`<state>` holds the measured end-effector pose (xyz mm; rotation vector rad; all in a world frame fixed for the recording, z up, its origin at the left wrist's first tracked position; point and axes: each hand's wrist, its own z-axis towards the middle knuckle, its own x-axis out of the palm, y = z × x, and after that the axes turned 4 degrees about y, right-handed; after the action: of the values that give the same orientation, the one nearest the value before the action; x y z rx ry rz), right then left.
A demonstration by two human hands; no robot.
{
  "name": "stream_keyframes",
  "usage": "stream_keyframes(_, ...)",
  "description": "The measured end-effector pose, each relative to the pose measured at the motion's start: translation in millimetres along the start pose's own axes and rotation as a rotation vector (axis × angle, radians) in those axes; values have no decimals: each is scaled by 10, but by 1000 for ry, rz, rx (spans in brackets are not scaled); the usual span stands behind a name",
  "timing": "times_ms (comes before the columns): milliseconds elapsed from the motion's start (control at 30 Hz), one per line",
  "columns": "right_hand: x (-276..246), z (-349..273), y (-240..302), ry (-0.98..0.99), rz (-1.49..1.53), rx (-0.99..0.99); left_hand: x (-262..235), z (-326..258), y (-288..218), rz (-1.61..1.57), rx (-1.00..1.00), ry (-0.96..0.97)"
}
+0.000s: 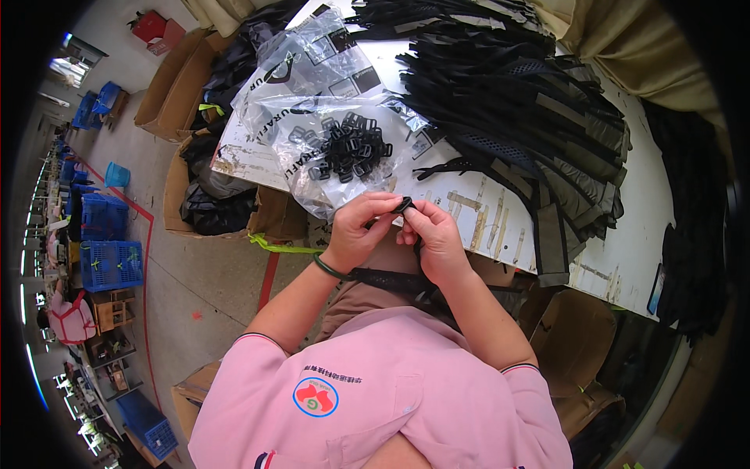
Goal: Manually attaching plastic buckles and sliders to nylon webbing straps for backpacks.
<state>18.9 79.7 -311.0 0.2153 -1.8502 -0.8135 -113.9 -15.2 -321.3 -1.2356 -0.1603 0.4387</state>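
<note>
A small black plastic buckle (403, 205), partly hidden, is pinched in the closed fingers (381, 205) of the left hand (358, 228) and right hand (437, 241), a black fabric strap (417, 248) half-covered below.

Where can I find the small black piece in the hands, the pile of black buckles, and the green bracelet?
Small black piece (403, 205): head view, its visible side.
Pile of black buckles (353, 147): head view, its middle.
Green bracelet (333, 270): head view, its band.
</note>
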Motion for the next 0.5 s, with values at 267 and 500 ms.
stream_keyframes(267, 103, -21, 143, -43, -121, -37, -87, 64, -106, 152, 48, -15)
stream_keyframes(500, 73, -34, 125, 65, -820, -348, -57, 99, -212, -610, -344, -88)
